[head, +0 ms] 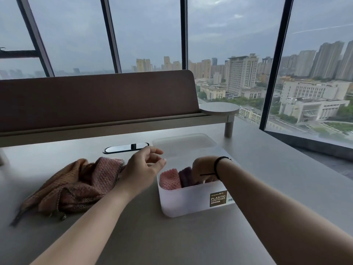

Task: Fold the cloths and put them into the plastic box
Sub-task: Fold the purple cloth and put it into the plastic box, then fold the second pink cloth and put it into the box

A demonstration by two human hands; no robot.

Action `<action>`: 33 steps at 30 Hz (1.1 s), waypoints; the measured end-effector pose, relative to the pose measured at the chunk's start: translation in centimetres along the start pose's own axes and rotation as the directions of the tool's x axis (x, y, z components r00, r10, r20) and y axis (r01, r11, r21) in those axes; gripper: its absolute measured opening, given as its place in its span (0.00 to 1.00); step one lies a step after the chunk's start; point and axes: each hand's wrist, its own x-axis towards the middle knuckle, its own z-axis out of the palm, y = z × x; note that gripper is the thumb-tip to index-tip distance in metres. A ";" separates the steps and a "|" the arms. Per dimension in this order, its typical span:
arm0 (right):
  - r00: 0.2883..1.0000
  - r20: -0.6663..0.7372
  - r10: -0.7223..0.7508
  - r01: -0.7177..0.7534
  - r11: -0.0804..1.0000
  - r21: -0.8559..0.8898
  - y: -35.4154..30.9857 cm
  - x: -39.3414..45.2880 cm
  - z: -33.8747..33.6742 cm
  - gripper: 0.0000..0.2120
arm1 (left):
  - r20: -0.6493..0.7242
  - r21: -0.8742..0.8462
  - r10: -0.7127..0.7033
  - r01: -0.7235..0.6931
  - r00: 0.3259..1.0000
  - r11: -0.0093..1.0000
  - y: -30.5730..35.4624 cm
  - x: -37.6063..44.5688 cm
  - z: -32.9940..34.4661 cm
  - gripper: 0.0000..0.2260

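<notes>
A white plastic box point(189, 201) stands on the grey table, right of centre. A folded pink cloth point(170, 179) and a folded purple cloth point(186, 176) stand inside it. My right hand point(202, 169) reaches down into the box, its fingers hidden among the cloths. My left hand point(142, 166) hovers just left of the box with relaxed fingers, holding nothing. A loose pile of brown and pink cloths point(76, 186) lies on the table to the left.
The box's translucent lid point(183, 140) lies flat behind the box. A black cable slot point(126, 147) is set in the table point(172, 236). A brown divider panel point(95, 98) runs along the back, with windows beyond.
</notes>
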 end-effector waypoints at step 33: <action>0.698 -0.593 -0.402 0.447 0.891 -0.079 -18.1 0.8 15.5 0.14 | 0.012 0.537 0.085 -0.078 0.996 0.840 -11.6 -9.4 -14.3 0.13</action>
